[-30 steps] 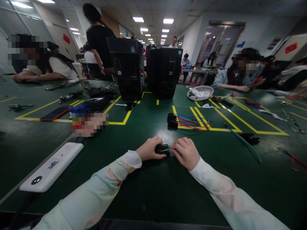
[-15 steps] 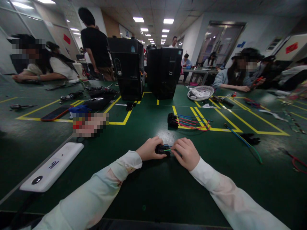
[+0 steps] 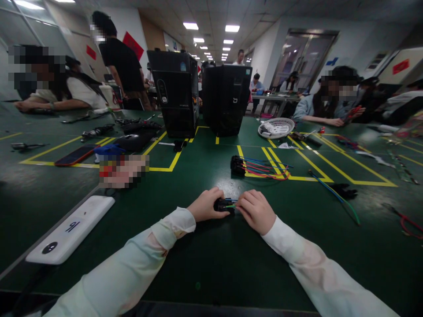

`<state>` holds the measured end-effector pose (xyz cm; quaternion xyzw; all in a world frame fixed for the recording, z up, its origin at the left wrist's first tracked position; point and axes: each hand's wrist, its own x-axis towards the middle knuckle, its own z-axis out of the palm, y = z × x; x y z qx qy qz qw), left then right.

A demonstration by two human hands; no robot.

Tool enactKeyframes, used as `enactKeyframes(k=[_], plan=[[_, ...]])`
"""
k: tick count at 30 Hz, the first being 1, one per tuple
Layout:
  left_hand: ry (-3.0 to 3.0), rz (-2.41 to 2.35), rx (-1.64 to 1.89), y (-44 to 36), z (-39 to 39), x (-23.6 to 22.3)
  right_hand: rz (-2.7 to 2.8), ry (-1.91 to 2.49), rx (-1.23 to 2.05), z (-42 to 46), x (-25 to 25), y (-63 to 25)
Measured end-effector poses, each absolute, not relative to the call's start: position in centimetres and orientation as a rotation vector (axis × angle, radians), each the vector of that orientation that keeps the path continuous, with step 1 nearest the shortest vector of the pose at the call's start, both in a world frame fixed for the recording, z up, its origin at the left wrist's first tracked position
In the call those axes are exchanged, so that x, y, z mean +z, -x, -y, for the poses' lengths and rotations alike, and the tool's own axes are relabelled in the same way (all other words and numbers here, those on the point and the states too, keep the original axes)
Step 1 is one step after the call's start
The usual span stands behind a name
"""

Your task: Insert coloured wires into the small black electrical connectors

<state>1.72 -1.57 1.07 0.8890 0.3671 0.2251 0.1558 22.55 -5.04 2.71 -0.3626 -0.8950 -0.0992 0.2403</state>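
My left hand (image 3: 207, 204) is closed around a small black plastic block (image 3: 219, 205), low over the green table in front of me. Thin wires, one green (image 3: 230, 206) and one blue, stick out of the block's right side. The fingertips of my right hand (image 3: 257, 211) pinch together at the ends of these wires, close beside the block. Beyond my hands lies a row of similar black blocks (image 3: 237, 166) with red and blue wires trailing right. How the wires sit inside the held block is hidden by my fingers.
Two black computer cases (image 3: 175, 97) stand at the back. A white basket (image 3: 276, 127) is right of them. To my right lies a black part (image 3: 344, 191) near blue and green wires. A white power bank-like device (image 3: 71, 230) lies left. People sit on both sides.
My hands and the black block stay almost in place. At the back left, a standing person in black has shifted left and turned.
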Motion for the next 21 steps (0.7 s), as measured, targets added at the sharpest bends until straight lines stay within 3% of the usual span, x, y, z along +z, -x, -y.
enactKeyframes(k=[21], plan=[[-2.555, -1.049, 0.629, -1.6, 1.57, 1.07, 2.527, 0.979, -0.297, 5.1, 2.85, -22.45]])
